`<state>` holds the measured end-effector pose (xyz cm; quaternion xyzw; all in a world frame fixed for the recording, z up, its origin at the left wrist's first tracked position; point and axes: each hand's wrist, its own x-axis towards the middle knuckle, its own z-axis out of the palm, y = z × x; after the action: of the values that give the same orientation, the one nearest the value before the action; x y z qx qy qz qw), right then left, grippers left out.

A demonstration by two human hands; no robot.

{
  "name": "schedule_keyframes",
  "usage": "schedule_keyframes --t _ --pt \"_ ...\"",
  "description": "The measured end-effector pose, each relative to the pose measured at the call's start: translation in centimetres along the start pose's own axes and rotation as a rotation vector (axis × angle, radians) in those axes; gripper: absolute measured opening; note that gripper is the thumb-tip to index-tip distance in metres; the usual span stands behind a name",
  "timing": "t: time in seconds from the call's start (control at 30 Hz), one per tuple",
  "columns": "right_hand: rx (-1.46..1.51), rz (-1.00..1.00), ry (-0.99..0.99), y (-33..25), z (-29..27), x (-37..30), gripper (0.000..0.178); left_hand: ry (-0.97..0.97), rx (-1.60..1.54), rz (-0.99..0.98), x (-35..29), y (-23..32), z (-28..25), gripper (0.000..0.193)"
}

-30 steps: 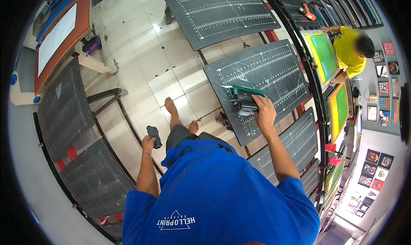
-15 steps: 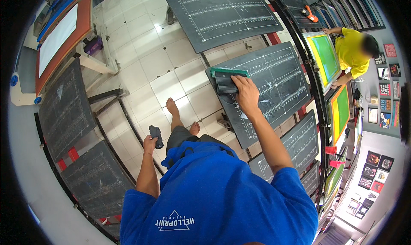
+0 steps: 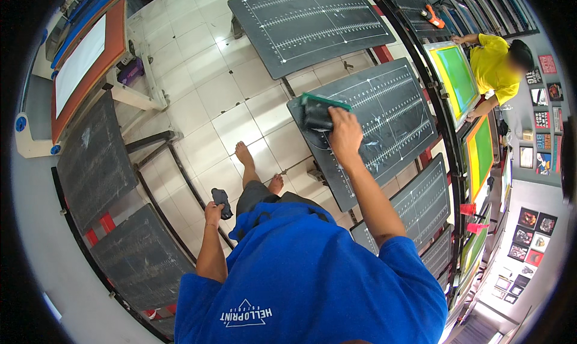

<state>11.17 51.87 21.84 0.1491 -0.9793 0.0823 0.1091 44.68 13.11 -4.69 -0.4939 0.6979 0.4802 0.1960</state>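
Observation:
My right hand (image 3: 346, 133) grips the black body of a squeegee (image 3: 317, 114) with a green blade edge. The squeegee is tilted at the near-left corner of a dark grey printing board (image 3: 390, 112) marked with white ruled lines. Whether its blade touches the board I cannot tell. Smears and small pale marks show on the board beside my hand. Lower left, my left hand (image 3: 213, 213) is closed on a dark crumpled cloth (image 3: 222, 203), held over the tiled floor beside my leg.
More ruled boards lie beyond (image 3: 312, 25) and nearer (image 3: 415, 200). Worn dark boards (image 3: 99, 152) stand at left, below an orange-topped table (image 3: 117, 37) with a white sheet. Along the right rail, a person in yellow (image 3: 496, 67) holds a green-and-yellow screen frame (image 3: 454, 79).
My right hand has shifted slightly and the squeegee has tilted, its green edge now slanting more. The cloth in my left hand has moved slightly lower in view.

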Motion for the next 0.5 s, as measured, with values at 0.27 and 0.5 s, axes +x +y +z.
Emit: schedule_keyframes --t 0.27,0.5 --pt "-0.182 0.477 0.011 9.7 -1.6 4.2 0.046 -0.016 0.025 0.039 -0.3 2.1 -1.6 0.033" --pt "0.105 -0.094 0.065 -2.9 1.1 0.0 0.044 -0.006 0.066 0.061 1.5 -0.1 -1.2 0.035"
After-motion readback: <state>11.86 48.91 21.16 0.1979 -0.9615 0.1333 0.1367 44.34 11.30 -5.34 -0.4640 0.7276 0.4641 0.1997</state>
